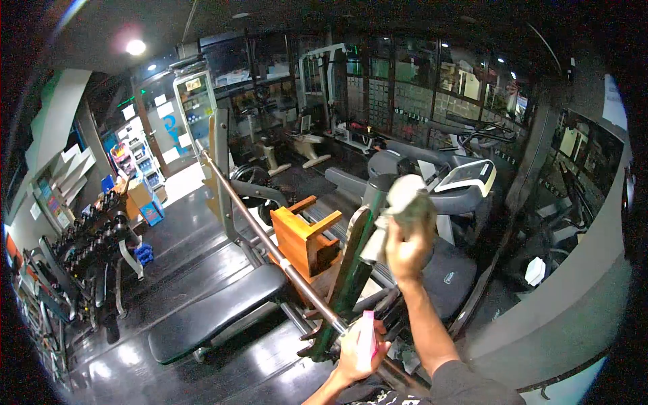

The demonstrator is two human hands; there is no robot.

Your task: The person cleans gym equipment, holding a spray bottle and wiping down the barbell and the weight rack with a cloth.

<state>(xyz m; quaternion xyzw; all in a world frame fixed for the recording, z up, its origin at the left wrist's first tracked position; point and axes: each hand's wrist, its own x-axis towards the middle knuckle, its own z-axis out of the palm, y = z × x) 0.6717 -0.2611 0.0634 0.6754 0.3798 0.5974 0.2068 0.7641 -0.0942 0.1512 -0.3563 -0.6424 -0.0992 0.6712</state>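
My right hand (407, 251) is raised and grips a crumpled grey-white cloth (403, 200), pressed against the top of a green upright post (354, 268) of a bench-press rack. My left hand (358, 351) is lower, near the foot of that post, and holds a pink spray bottle (367, 335). A steel barbell bar (270, 243) runs diagonally across the rack, passing close to my left hand. The black padded bench (216, 312) lies to the left, below the bar.
A wooden stool (307, 239) lies tipped behind the bar. A dumbbell rack (81, 256) lines the left wall. Treadmills and cardio machines (459, 182) stand behind the post. A grey wall (574, 297) curves along the right. The dark glossy floor (175, 229) stretches toward a lit doorway.
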